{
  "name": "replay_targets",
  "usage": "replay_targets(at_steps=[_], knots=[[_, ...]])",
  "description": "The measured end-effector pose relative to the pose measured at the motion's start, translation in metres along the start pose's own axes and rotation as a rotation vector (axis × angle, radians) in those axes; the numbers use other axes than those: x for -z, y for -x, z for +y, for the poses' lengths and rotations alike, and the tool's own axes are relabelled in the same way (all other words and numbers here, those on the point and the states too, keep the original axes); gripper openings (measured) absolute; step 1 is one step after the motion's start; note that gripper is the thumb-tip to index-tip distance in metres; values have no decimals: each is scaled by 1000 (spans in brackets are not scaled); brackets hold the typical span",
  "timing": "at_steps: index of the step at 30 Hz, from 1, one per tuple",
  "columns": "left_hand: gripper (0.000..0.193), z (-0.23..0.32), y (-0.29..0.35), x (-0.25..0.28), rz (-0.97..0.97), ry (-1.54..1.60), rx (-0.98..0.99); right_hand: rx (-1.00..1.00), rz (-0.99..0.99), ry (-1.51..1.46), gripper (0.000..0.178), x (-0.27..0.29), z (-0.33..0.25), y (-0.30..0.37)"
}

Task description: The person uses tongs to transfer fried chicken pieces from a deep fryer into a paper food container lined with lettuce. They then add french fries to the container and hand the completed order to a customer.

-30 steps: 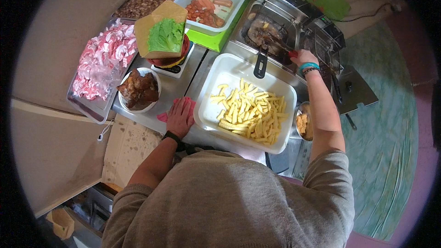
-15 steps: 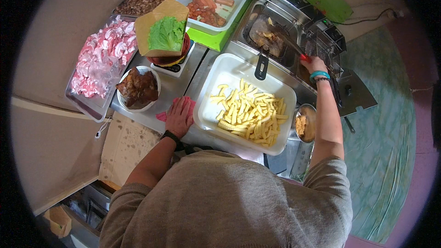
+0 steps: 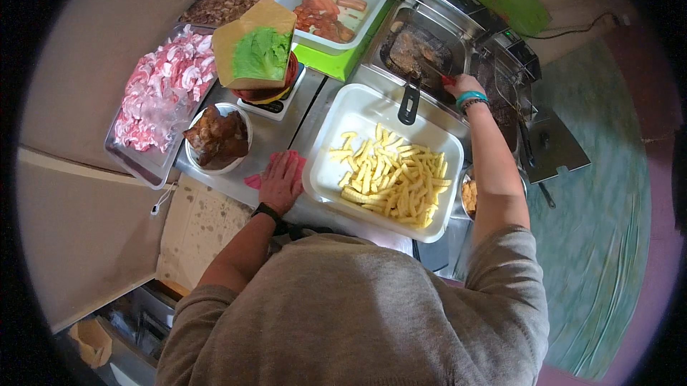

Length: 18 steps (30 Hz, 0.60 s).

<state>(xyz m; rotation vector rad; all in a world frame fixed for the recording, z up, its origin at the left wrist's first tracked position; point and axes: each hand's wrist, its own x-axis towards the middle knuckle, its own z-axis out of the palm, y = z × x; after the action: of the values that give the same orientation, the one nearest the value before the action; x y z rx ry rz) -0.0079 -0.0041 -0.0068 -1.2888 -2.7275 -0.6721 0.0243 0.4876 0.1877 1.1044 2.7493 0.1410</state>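
Observation:
My right hand (image 3: 464,86) is closed around the red grip (image 3: 449,80) of a long cooking utensil, whose working end I cannot make out clearly. It points into the left well of a metal fryer (image 3: 379,64), where browned food (image 3: 406,53) lies in a wire basket with a black handle (image 3: 408,103). My left hand (image 3: 280,183) lies flat, fingers stretched out, on a pink cloth (image 3: 253,181) on the metal counter. Between my arms stands a white tub (image 3: 313,169) with pale cut fries (image 3: 393,178).
Left of the tub are a bowl of browned meat (image 3: 217,137), a tray of raw meat (image 3: 161,93), and a scale (image 3: 292,93) bearing stacked items with lettuce (image 3: 261,53). A sausage tub (image 3: 330,45) stands behind. A second fryer basket (image 3: 494,78) and a metal lid (image 3: 554,150) are right.
My right hand has moved left and slightly forward with the utensil, toward the fryer's left well. The browned food there lies differently. My left hand stays on the cloth.

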Motion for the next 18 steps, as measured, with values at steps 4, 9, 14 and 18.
replay_targets(at_steps=[4, 9, 14, 18], knots=[[59, 1, 3, 0, -3, -13, 16, 163, 15, -75, 38, 30, 18, 24], [60, 2, 4, -2, 2, 4, 15, 169, 79, -128, 37, 55, 50, 49], [60, 1, 3, -1, -14, 12, -2, 175, 31, -33, 45, 78, 67, 56], [59, -2, 5, -4, -1, 4, 4, 195, -46, 152, 49, 81, 53, 58]])
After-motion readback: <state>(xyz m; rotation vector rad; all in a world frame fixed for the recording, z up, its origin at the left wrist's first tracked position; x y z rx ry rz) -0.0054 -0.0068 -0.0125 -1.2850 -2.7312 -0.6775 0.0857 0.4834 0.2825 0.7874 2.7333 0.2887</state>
